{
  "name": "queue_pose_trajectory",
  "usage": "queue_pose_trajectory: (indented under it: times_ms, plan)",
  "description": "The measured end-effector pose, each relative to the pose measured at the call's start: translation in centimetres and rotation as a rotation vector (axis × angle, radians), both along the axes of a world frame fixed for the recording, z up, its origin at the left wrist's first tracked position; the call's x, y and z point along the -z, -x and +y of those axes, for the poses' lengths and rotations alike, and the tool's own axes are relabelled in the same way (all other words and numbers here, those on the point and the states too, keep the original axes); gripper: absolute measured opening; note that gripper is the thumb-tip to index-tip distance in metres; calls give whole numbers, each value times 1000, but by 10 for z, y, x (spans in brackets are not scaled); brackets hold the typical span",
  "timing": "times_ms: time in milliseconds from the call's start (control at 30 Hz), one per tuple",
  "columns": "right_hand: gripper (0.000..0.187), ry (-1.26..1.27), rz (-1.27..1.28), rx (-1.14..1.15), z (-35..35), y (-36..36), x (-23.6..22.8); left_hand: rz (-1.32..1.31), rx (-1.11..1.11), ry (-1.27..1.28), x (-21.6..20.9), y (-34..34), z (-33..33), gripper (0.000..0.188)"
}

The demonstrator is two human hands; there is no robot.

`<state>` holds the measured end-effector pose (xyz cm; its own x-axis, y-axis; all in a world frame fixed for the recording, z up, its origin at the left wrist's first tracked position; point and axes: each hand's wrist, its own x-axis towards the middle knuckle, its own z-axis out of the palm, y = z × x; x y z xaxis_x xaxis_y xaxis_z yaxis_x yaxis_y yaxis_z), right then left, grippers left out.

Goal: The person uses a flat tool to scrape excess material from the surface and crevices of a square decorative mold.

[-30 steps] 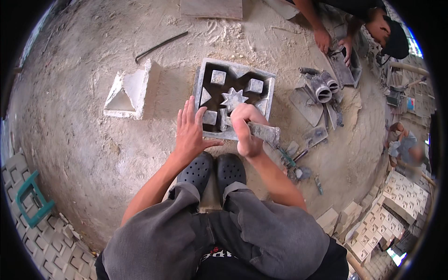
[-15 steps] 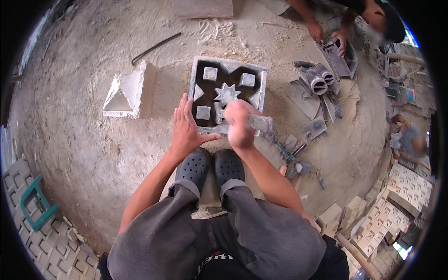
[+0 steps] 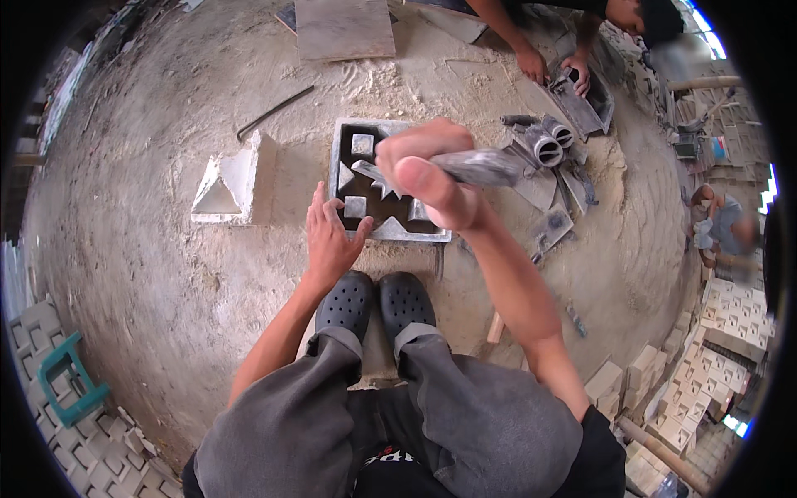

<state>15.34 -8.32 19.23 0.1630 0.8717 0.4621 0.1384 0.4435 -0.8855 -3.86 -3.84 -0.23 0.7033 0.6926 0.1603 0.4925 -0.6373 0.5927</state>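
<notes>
A square grey metal mould [image 3: 390, 236] lies on the dusty ground in front of my shoes. Inside stand small cubes [image 3: 355, 207], pointed pieces along the walls and a star in the middle, partly covered by my right arm. My left hand [image 3: 334, 236] rests at the mould's lower left side, fingers spread, fingertips at the rim. Above the mould's right half, my right fist [image 3: 432, 170] is wrapped round a grey bar-like tool [image 3: 477, 167]. The tool sticks out to the right of the fist; its exact kind is blurred.
Left of the mould sits a pale block with a triangular opening [image 3: 228, 187], below a bent metal rod [image 3: 276, 111]. Metal tubes and plates [image 3: 550, 149] lie to the right. Beyond them a co-worker's hands [image 3: 573, 73] handle a metal mould. Stacked pale blocks [image 3: 706, 365] stand far right.
My right hand has risen off the mould with the tool, swinging up and to the right. My left hand has shifted slightly along the mould's left side. The view has tilted a little.
</notes>
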Motion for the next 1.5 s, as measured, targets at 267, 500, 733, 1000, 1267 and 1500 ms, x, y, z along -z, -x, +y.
queue_pose_trajectory:
  times_ms: [267,500,733,1000,1267,1500]
  plan:
    - [48,113,284,-22,18,0,51,-21,5,-49,4,0,-3,49]
    - [56,53,493,553,24,15,48,-17,0,-63,6,3,2,48]
    - [69,83,192,359,20,26,50,-31,18,-63,8,-2,-2,49]
    - [42,118,-63,46,38,20,61,-73,60,-148,9,-4,-5,48]
    - [29,310,-125,23,38,18,22,-1,34,-152,11,13,12,61]
    - [45,175,-74,-27,24,41,50,76,23,-69,22,12,-3,87]
